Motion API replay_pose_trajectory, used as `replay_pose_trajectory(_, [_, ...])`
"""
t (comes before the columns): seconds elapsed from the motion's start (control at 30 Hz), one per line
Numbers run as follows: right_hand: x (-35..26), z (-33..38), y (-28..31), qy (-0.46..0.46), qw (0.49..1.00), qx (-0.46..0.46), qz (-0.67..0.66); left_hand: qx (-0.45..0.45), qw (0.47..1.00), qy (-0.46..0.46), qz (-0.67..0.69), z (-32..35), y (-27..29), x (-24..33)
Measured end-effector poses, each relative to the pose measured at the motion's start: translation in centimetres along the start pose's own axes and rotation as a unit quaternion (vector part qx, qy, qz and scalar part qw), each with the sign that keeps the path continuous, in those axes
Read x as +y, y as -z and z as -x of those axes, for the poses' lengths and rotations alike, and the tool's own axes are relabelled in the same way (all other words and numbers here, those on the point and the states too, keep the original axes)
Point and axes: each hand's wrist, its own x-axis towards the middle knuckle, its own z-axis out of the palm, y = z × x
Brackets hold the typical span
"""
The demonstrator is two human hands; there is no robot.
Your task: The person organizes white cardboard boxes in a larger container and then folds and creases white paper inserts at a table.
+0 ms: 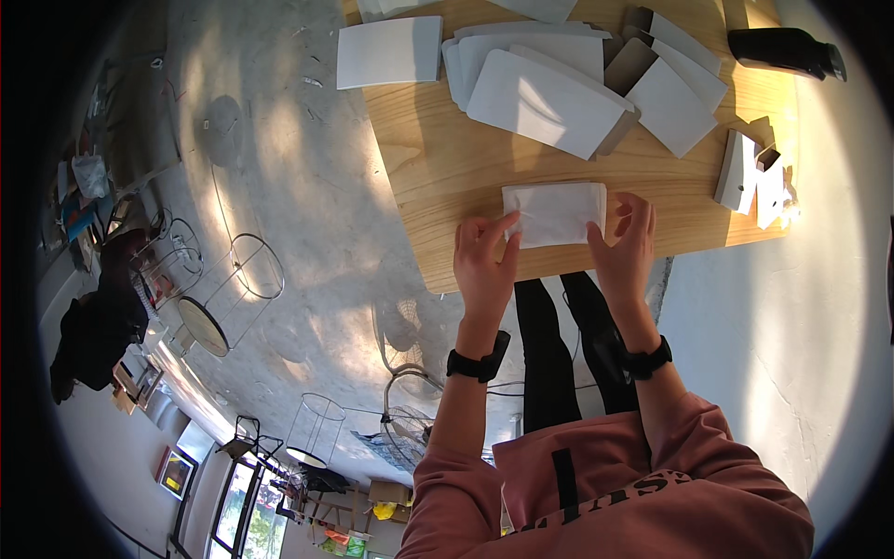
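White flat folded paper piece point(554, 213), lying flat nr table's front edge, btwn fingertips.

A flat white carton blank point(555, 213) lies at the near edge of the wooden table point(438, 177), the left hand point(483, 265) and right hand point(626, 252) touching its lower corners; behind it a fanned pile of flat white cartons point(545, 84) with brown undersides; further right more flat cartons point(675, 93) overlap; a single white sheet point(388, 52) overhangs the table's left edge; a folded-up white box point(745, 172) stands at the right edge.
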Motion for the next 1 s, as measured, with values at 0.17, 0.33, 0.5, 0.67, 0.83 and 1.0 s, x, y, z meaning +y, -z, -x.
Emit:
replay_pose_trajectory(0.17, [-0.9,-0.2,-0.3,0.021,0.869,-0.103,-0.483,0.016,1.0,-0.019,-0.002,-0.2,0.3,1.1])
replay_pose_trajectory(0.33, [-0.5,-0.6,-1.9,-0.079,0.744,-0.202,-0.632,-0.017,0.964,-0.224,-0.142,-0.4,-1.5,2.7])
replay_pose_trajectory(0.5, [0.4,-0.8,-3.7,-0.129,0.673,-0.19,-0.703,-0.125,0.957,-0.148,-0.218,-0.2,-3.6,0.5])
replay_pose_trajectory(0.67, [1.0,-0.9,-3.9,-0.142,0.672,-0.182,-0.703,-0.099,0.956,-0.091,-0.262,-0.7,-3.0,-0.1])
replay_pose_trajectory(0.83, [1.7,-1.4,-2.1,-0.17,0.648,-0.176,-0.721,-0.003,0.993,-0.031,-0.113,-0.3,-1.0,0.5])
replay_pose_trajectory(1.0, [3.5,-2.3,1.8,-0.159,0.843,-0.03,-0.512,0.051,0.973,0.188,0.126,0.6,0.7,2.1])
